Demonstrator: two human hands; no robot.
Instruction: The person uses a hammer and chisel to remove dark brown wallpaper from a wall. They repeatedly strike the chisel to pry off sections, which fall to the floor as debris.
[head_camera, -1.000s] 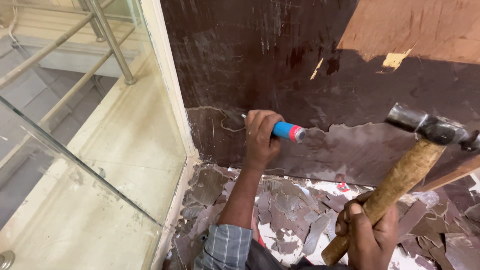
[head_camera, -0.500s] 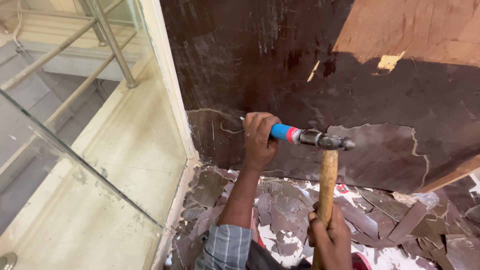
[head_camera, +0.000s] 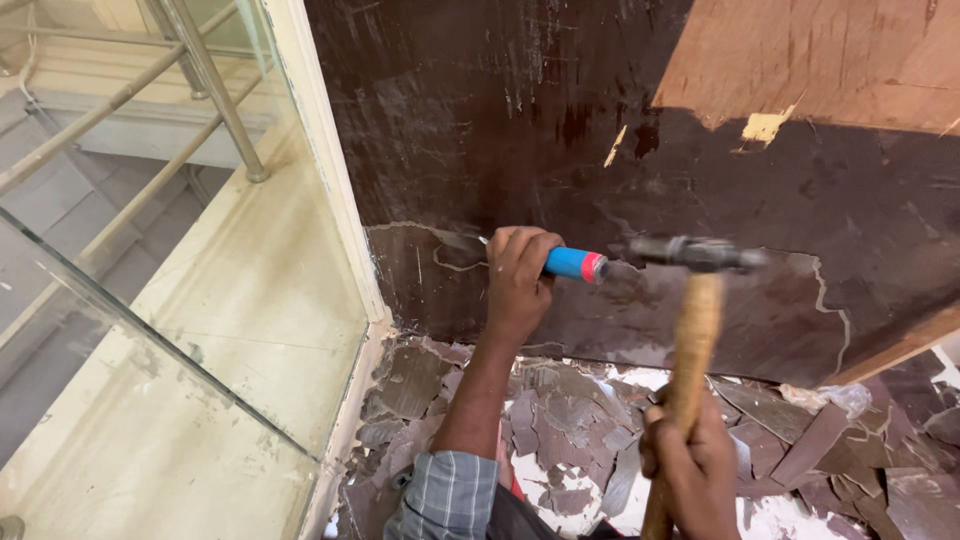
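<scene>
My left hand (head_camera: 518, 275) grips a chisel with a blue and red handle (head_camera: 575, 264), its blade tip (head_camera: 462, 243) pressed under the dark brown laminate (head_camera: 560, 130) on the wall. My right hand (head_camera: 692, 470) holds the wooden shaft of a hammer (head_camera: 688, 350) low in the view. The hammer's metal head (head_camera: 695, 254) hangs just right of the chisel's red end, a small gap between them. A cracked outline runs through the laminate around the chisel tip.
Broken laminate pieces (head_camera: 560, 430) litter the floor below the wall. A glass panel (head_camera: 130, 330) and a metal railing (head_camera: 215, 95) stand to the left, over stairs. Bare plywood (head_camera: 820, 60) shows at the upper right. A white frame edge (head_camera: 325, 170) borders the wall.
The hammer swung in from the raised right position and met the chisel's end half a second ago. Now its head sits slightly back from the chisel. My left hand stayed put.
</scene>
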